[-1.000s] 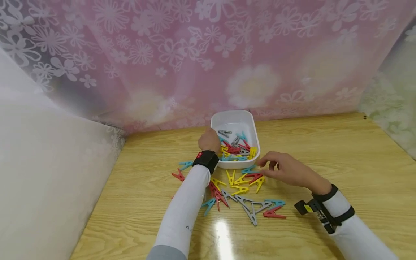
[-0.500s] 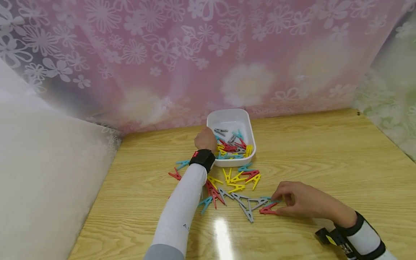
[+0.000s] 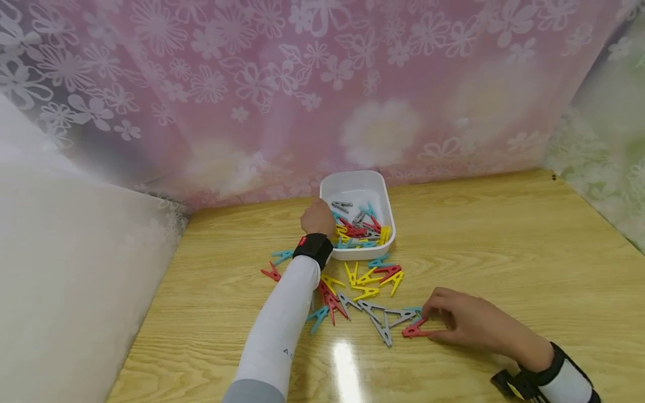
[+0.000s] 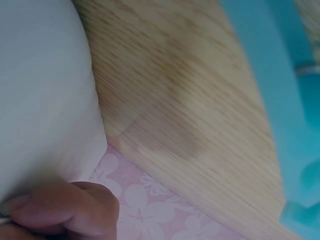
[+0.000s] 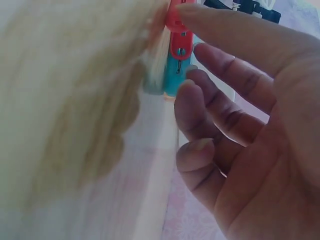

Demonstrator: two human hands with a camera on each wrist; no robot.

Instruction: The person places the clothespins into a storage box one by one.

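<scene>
My left hand (image 3: 318, 217) grips the left rim of a white plastic tray (image 3: 391, 224); in the left wrist view curled fingers (image 4: 75, 210) lie at the tray's edge. Red, blue, yellow and grey clothespins fill the tray's near half. At the right end of the loose clothespins on the table, my right hand (image 3: 473, 322) pinches a red clothespin (image 3: 414, 331) by its spread handles. The right wrist view shows the thumb on that red clothespin (image 5: 180, 45), the other fingers loosely bent. Just behind it lies a blue clothespin (image 3: 416, 312), partly hidden by the fingers.
Grey clothespins (image 3: 385, 330) lie left of my right hand. Several yellow ones (image 3: 366, 292) are spread before the tray, with a red one (image 3: 272, 272) beyond the left forearm. A flowered pink cloth (image 3: 302, 129) hangs behind the wooden table (image 3: 504, 240).
My right hand has moved from the clothespins in front of the tray, rightward and nearer, to the red clothespin and taken hold of it. My left hand keeps its place on the tray.
</scene>
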